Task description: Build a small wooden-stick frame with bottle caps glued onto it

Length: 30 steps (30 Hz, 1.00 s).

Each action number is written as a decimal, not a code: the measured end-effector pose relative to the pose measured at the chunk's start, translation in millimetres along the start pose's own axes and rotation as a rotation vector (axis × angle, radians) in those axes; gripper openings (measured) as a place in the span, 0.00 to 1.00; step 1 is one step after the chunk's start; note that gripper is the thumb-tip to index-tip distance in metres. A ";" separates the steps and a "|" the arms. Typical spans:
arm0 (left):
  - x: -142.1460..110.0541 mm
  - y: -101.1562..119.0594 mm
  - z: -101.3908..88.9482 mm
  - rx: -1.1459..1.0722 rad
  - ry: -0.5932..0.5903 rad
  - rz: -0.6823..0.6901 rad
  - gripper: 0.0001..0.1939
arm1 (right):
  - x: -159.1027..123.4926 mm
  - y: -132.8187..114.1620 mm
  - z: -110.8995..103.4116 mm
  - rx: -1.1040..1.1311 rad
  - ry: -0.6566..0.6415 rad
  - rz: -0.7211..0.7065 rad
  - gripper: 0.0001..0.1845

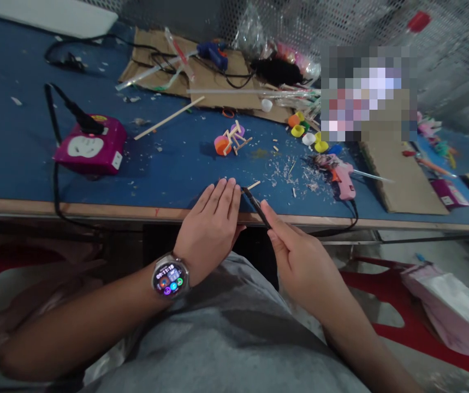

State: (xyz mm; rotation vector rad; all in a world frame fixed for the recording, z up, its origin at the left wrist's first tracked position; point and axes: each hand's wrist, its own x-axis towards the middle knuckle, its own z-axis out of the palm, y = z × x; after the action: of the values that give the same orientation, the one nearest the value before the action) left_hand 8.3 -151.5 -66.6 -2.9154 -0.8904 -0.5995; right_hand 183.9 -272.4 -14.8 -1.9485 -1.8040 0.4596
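My left hand (213, 218), with a watch on its wrist, lies flat on the table's front edge, its fingers stretched out side by side. A short pale wooden stick (254, 185) pokes out to the right of its fingertips; any further length is hidden under the hand. My right hand (295, 248) is closed round a slim black knife (259, 208), whose tip meets the stick beside my left fingers. Farther back, small wooden stick pieces (234, 136) lie joined together against an orange cap (223, 146).
A pink glue gun (343, 177) rests at the right among shavings, its cord hanging over the edge. A purple power socket (90, 147) stands at the left near a longer stick (168, 118). Behind are cardboard (226, 82), a blue glue gun (213, 54) and several coloured caps (297, 130).
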 end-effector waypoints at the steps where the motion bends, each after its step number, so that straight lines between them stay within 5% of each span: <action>1: -0.1 0.0 0.1 0.000 0.003 0.004 0.34 | 1.6 -0.3 0.8 0.001 -0.002 -0.003 0.32; 19: -1.7 -2.2 -0.8 -0.035 0.016 0.003 0.37 | 16.6 7.3 2.0 0.077 0.000 -0.043 0.31; 23: -2.1 -1.7 -3.1 -0.038 0.029 0.008 0.40 | 6.6 24.1 -18.0 0.007 0.189 -0.043 0.29; 26: 0.5 -4.4 -5.5 -0.071 0.069 -0.007 0.31 | 6.0 42.4 -31.2 -0.177 0.382 0.029 0.28; 30: 5.2 -13.4 -9.1 -0.142 0.123 -0.032 0.20 | 18.5 67.6 -36.0 -0.305 0.378 0.047 0.27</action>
State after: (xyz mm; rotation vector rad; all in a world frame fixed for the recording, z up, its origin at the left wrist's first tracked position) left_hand 1.7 -138.9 -57.3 -2.9520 -0.9178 -0.8686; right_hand 261.8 -260.7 -19.1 -2.1054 -1.6555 -0.1768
